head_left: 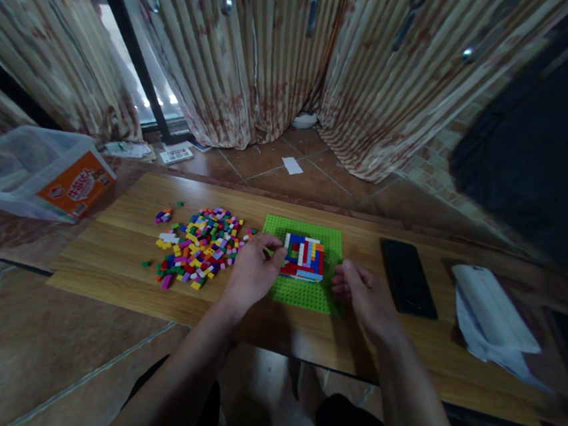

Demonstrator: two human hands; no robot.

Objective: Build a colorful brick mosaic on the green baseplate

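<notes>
A block build (304, 258) of blue, red, white, yellow and orange toy bricks sits on a green studded baseplate (301, 296). At the build's left edge is my left hand (257, 264), its thumb and index fingertips brought close in a pinch. Whatever might be between those tips is too small to make out. My right hand (361, 289) hovers by the plate's right edge, apart from the build. Its fingers are curled in with the thumb against them, and their inside is hidden. Left of the plate lies a pile of loose toy bricks (205, 242) in many colours.
The wooden table (109, 260) carries a black phone-like slab (408, 277) right of the plate. Farther right lies a white packet in thin plastic (496, 308). A clear plastic bin (27, 168) with an orange label stands at the left. Curtains (259, 56) hang behind.
</notes>
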